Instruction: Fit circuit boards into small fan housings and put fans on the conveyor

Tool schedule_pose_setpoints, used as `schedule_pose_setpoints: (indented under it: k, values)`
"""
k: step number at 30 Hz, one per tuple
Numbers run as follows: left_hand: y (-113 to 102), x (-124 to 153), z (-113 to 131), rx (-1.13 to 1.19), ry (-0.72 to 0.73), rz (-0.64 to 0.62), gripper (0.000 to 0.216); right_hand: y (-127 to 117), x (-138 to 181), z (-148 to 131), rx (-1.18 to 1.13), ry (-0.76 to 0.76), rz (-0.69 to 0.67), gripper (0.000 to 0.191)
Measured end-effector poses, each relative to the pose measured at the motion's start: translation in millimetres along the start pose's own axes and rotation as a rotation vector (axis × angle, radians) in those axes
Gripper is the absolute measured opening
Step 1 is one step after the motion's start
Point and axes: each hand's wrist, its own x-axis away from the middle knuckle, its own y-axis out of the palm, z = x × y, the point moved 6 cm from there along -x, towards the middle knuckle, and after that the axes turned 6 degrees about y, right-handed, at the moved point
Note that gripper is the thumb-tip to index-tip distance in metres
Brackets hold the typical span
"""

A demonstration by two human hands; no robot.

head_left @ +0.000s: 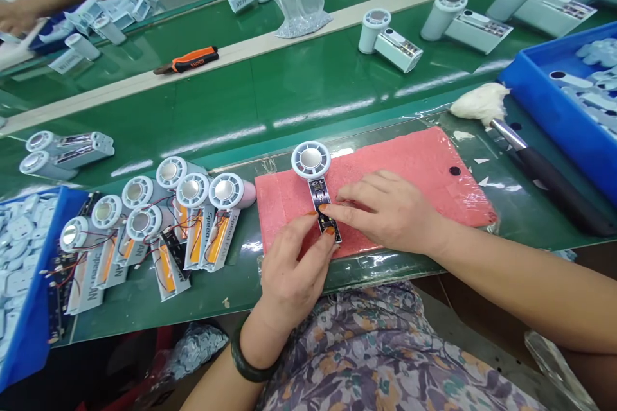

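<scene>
A fan (311, 160) lies on the pink foam pad (409, 173), its circuit board (321, 209) narrowly pinched by the left hand (292, 270) and touched by the right hand (385, 212), with wired fans (135, 191) left and wire-free fans (375, 29) far.

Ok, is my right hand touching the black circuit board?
Touching. The head view shows the right hand with its forefinger resting on the black circuit board.

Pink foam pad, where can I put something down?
The pink foam pad is bare beyond the right hand. Green belt is bare between the pad and the white strip. Wired fans crowd its left.
</scene>
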Motion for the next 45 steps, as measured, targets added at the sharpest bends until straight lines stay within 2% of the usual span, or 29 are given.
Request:
schedule_pose_setpoints:
  k: [7,20,31,45]
  values:
    - [0.1,0.8,0.0,-0.003,0.010,0.015,0.020,-4.2,-1.5,-4.3,0.027,-0.045,-0.002,0.021]
    - [-1.2,1.9,-1.0,0.011,0.000,0.011,0.022,-1.9,-4.8,-5.5,-0.011,-0.046,-0.014,0.026]
    - [-2.0,-2.4,0.6,0.031,0.039,0.018,0.023,-0.5,-3.7,-5.2,-0.023,-0.038,-0.017,0.020]
    - [-1.2,-0.1,-0.6,0.021,0.023,0.000,0.026,0.6,-4.0,-5.5,-0.005,-0.036,-0.025,0.023]
